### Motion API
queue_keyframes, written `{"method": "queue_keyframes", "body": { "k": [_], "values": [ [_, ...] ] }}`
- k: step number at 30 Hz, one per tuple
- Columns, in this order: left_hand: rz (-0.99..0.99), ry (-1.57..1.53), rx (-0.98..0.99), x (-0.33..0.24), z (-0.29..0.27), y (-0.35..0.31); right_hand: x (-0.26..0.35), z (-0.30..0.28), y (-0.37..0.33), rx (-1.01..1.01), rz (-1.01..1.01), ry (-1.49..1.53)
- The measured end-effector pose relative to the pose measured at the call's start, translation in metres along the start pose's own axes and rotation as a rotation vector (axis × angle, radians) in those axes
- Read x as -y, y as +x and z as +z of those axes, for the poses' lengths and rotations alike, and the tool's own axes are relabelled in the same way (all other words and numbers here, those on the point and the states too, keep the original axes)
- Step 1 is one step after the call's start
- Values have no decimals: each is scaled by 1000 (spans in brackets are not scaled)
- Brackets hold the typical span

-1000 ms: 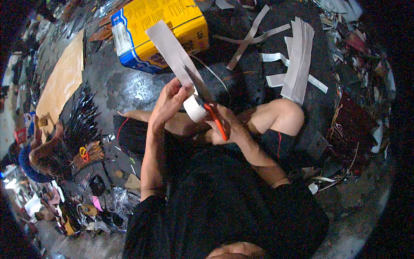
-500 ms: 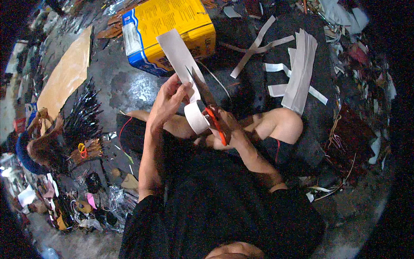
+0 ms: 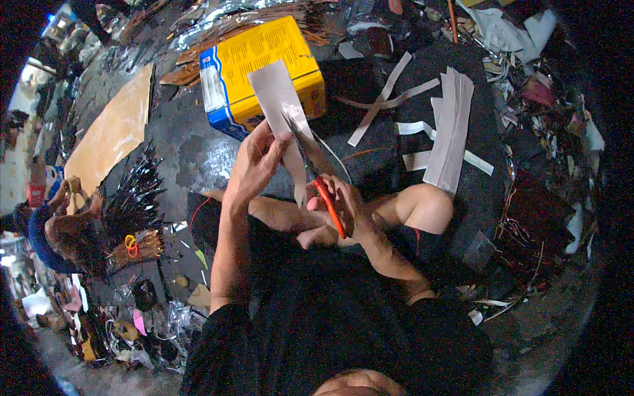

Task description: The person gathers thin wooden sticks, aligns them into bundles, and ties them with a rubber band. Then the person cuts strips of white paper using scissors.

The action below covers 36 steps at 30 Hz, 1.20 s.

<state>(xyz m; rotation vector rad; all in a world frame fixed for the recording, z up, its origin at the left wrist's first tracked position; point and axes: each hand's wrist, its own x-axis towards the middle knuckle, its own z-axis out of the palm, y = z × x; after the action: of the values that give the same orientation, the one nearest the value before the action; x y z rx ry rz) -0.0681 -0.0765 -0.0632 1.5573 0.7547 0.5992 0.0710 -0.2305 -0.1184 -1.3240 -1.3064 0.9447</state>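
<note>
My left hand (image 3: 256, 165) pinches a whitish strip of sheet material (image 3: 272, 92) between thumb and fingers, with the wide end pointing up and away. A narrower tail of the strip hangs below the fingers toward my lap. My right hand (image 3: 338, 201) is wrapped round the orange-red handles of a pair of scissors (image 3: 328, 206). The dark blades reach up to the strip's right edge, just right of my left fingertips; their tips lie against the strip. Whether the blades are fully closed is hard to see.
A yellow and blue box (image 3: 264, 63) stands ahead. A stack of whitish strips (image 3: 450, 129) and crossed loose strips (image 3: 389, 99) lie to the right. At left are a tan sheet (image 3: 112, 129), a dark bristly bundle (image 3: 135, 188) and another person (image 3: 69, 231). Scraps litter both sides.
The curled lower part of the strip has straightened and now hangs down. The strip and scissors have shifted slightly downward in view, with the scissor blades now closer together.
</note>
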Motion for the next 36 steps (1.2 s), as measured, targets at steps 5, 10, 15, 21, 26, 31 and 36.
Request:
{"method": "queue_keyframes", "body": {
  "k": [5,10,15,21,26,31,36],
  "values": [
    [-40,-16,-8,-15,3,-7,8,3,8,30,246,247],
    [53,-70,-42,-17,7,-13,29,-2,9,108,224,95],
    [5,-76,-78,-30,-5,-3,36,4,1,22,422,394],
    [-171,-94,0,-31,0,-10,-1,3,19,8,-88,-265],
    [38,-76,-66,-20,6,-9,10,18,11,-30,147,622],
    [11,-43,-122,-20,-8,0,14,10,5,6,155,271],
    [34,51,-117,-21,12,-2,-9,15,28,-65,31,263]
  ]
}}
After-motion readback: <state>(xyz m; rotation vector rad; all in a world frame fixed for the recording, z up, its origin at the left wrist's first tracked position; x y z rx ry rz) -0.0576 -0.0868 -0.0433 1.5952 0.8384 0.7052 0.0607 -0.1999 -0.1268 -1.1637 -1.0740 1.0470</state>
